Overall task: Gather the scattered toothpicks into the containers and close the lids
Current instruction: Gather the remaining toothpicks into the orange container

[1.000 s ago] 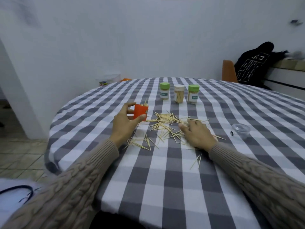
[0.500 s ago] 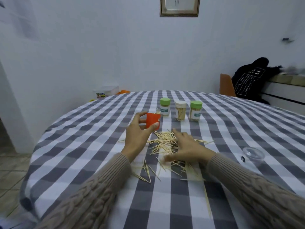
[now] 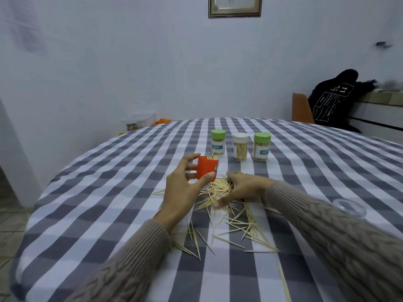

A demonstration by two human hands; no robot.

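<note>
Thin pale wooden toothpicks (image 3: 237,227) lie scattered on the grey-and-white checked tablecloth (image 3: 109,214). The right hand (image 3: 244,188) cups the heap, fingers curled around some. The left hand (image 3: 185,188) grips an open orange plastic container (image 3: 206,168), toothpicks inside. Beyond stand three lidded clear jars (image 3: 240,147). A white wall (image 3: 152,62) is behind.
</note>
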